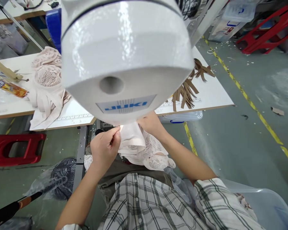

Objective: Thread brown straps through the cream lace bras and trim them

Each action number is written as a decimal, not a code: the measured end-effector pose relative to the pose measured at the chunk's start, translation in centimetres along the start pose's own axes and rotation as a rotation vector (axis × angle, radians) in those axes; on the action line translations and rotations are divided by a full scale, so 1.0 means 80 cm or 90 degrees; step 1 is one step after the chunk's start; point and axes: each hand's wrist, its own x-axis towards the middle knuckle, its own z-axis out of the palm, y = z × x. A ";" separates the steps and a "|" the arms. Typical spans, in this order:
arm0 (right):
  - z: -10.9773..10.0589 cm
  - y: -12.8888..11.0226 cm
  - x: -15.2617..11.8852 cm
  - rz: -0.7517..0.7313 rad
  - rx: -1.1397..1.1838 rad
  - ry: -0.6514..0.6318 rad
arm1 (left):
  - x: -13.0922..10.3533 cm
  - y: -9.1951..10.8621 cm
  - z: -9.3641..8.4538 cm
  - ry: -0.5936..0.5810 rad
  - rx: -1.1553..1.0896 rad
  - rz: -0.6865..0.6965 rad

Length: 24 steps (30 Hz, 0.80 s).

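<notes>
A white sewing machine head (127, 57) marked JUKI fills the upper middle of the view. Just below it, my left hand (105, 145) pinches the left edge of a pale pink lace garment (133, 137). My right hand (152, 124) is at the garment's upper right edge, its fingertips partly hidden by the machine head; the fingers look closed on the cloth. The rest of the garment hangs down over my lap, lace side to the right. The needle area is hidden behind the machine head.
Pale lace pieces (48, 80) are heaped on the left tabletop beside an orange packet (8, 85). Brown strips (186, 92) lie on the right side. A red stool (16, 149) stands at lower left, a clear plastic bin (266, 201) at lower right.
</notes>
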 end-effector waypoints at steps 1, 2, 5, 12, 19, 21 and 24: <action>0.001 0.002 -0.002 0.007 0.009 0.000 | 0.000 0.000 -0.001 -0.007 -0.012 -0.010; 0.002 0.005 -0.006 0.017 0.024 0.002 | 0.000 0.000 -0.002 -0.015 -0.024 -0.020; 0.009 0.014 -0.022 0.066 0.140 0.028 | -0.001 0.001 -0.004 -0.025 -0.044 -0.037; 0.019 0.016 -0.063 0.255 0.405 0.043 | -0.009 0.004 -0.007 -0.019 -0.055 -0.048; 0.015 0.017 -0.094 0.312 0.490 0.029 | -0.017 0.006 -0.017 -0.079 -0.086 -0.009; 0.015 0.020 -0.108 0.254 0.447 0.056 | -0.021 0.009 -0.021 -0.111 -0.107 0.021; 0.010 0.023 -0.132 0.078 0.290 0.052 | -0.027 0.019 -0.021 -0.174 -0.133 0.116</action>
